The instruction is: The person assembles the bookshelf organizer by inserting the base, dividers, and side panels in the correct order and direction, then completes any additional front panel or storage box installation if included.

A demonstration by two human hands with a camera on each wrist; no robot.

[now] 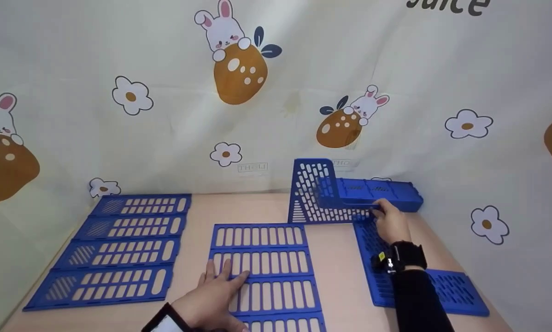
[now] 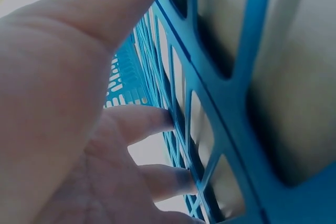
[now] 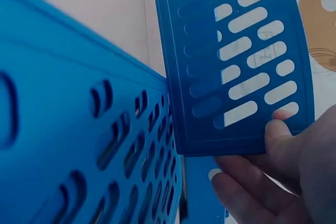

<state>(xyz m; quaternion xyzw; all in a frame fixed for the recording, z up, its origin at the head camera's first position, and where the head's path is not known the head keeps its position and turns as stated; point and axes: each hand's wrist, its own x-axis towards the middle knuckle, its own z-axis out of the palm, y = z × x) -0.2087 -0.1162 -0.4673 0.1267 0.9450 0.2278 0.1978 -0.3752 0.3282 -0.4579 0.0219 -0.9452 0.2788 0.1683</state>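
In the head view my right hand (image 1: 391, 221) pinches the low right end of an L-shaped blue perforated panel (image 1: 313, 189), which stands on edge at the back of the table. The right wrist view shows the thumb on one face of that panel (image 3: 247, 145) and the fingers behind it. My left hand (image 1: 216, 295) rests with spread fingers on the column of blue slatted panels (image 1: 260, 250) at the middle. Up close in the left wrist view, its fingertips touch the slatted panel (image 2: 184, 56). Part of the column lies beyond the lower frame edge.
Several blue panels with slots (image 1: 128, 246) lie in a row on the left of the table (image 1: 336, 258). Perforated blue panels (image 1: 458, 290) lie under and beside my right forearm. Behind the right hand is a long blue piece (image 1: 396, 191). A printed cloth (image 1: 285, 124) hangs behind.
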